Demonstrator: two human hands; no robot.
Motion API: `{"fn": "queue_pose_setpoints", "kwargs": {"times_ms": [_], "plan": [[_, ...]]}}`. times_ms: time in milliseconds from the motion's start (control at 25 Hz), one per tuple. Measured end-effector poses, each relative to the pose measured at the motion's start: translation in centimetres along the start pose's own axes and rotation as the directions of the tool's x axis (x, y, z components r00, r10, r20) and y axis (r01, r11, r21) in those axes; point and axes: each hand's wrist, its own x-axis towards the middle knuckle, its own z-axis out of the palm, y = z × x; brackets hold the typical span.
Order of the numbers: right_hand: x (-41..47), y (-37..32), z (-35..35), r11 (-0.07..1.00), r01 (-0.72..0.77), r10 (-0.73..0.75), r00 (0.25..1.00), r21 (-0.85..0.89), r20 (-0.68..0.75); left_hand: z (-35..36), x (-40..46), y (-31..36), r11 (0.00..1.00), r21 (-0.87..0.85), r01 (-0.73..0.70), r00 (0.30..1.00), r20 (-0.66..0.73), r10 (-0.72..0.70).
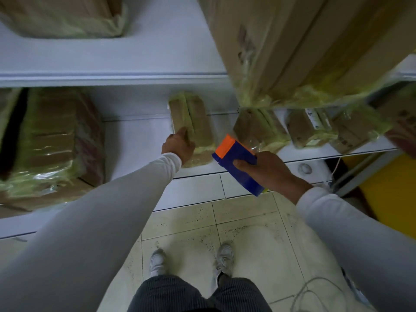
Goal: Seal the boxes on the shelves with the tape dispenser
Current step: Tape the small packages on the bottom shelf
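From the head view, the left hand (pixel 179 146) rests on the near left part of a small cardboard box (pixel 191 127) on the lower shelf (pixel 139 140), its fingers laid over the top edge and reaching along the taped centre seam; whether they curl round the edge or only press flat I cannot tell. The box's long axis runs from near to far, and its seam runs the same way.

The right hand (pixel 267 170) grips the blue and orange tape dispenser (pixel 238 163) — fingers wrapped round the blue body, thumb on the near face. The dispenser hangs in the air just to the right of the box, apart from it, with its orange end pointing far and left, toward the box's near right corner.

So the box lies left and a little farther off than the dispenser. In my judgement the coming move is a short shift left to set the orange end on the seam's end, then a pull along the long axis — the left hand is already there to steady it.

Other taped boxes (pixel 261 129) sit to the right on the same shelf.
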Motion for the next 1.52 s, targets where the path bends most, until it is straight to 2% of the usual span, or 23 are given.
{"fn": "queue_pose_setpoints", "kwargs": {"times_ms": [200, 440, 640, 760, 880, 920, 1000, 1080, 1160, 1240, 1400, 1520], "plan": [[-2.0, -2.9, 2.1, 0.993, -0.072, 0.076, 0.996, 0.098, -0.036, -0.9, 0.7, -1.5, 0.999, -0.009, -0.042, 0.998, 0.042, 0.042], [-3.1, -3.0, 2.3, 0.983, -0.117, 0.130, 0.988, 0.141, -0.085, -1.4, 1.4, -1.3, 1.000, -0.015, 0.013, 0.994, 0.106, -0.011], [-0.7, -3.4, 3.0, 0.983, -0.046, 0.057, 0.997, 0.180, -0.057, -5.2, 2.0, -6.4, 0.990, 0.002, -0.141, 0.976, 0.169, 0.139], [0.7, -4.0, 4.3, 0.978, 0.021, -0.018, 1.000, 0.209, -0.016, -6.5, 2.3, -8.7, 0.944, 0.193, -0.268, 0.960, 0.137, 0.244], [1.9, -4.4, 4.8, 0.976, 0.072, -0.083, 0.995, 0.205, 0.047, -4.9, 0.3, -9.1, 0.819, 0.353, -0.453, 0.891, 0.163, 0.423], [2.4, -4.5, 4.7, 0.977, 0.080, -0.092, 0.994, 0.197, 0.054, -4.3, -0.3, -9.2, 0.794, 0.383, -0.472, 0.881, 0.180, 0.437], [3.4, -4.4, 4.2, 0.978, 0.079, -0.091, 0.994, 0.192, 0.056, -3.6, -0.4, -9.4, 0.853, 0.341, -0.394, 0.918, 0.108, 0.381], [4.2, -4.3, 3.6, 0.981, 0.074, -0.085, 0.995, 0.180, 0.050, -3.1, 0.2, -9.1, 0.949, 0.257, -0.185, 0.979, -0.036, 0.200], [4.9, -4.2, 3.1, 0.984, 0.087, -0.094, 0.995, 0.158, 0.035, -2.5, 0.6, -8.3, 0.970, 0.242, -0.013, 0.993, -0.109, 0.040], [5.4, -4.2, 2.8, 0.981, 0.096, -0.105, 0.993, 0.166, 0.046, -1.8, 0.2, -7.9, 0.970, 0.245, 0.000, 0.990, -0.139, 0.035], [6.2, -4.4, 2.5, 0.973, 0.156, -0.181, 0.974, 0.170, 0.137, -2.5, -0.4, -8.2, 0.970, 0.233, -0.072, 0.991, -0.096, 0.097], [6.8, -5.2, 1.7, 0.962, 0.205, -0.238, 0.953, 0.182, 0.187, -4.3, -0.7, -8.0, 0.977, 0.161, -0.137, 0.978, -0.134, 0.159]]}}
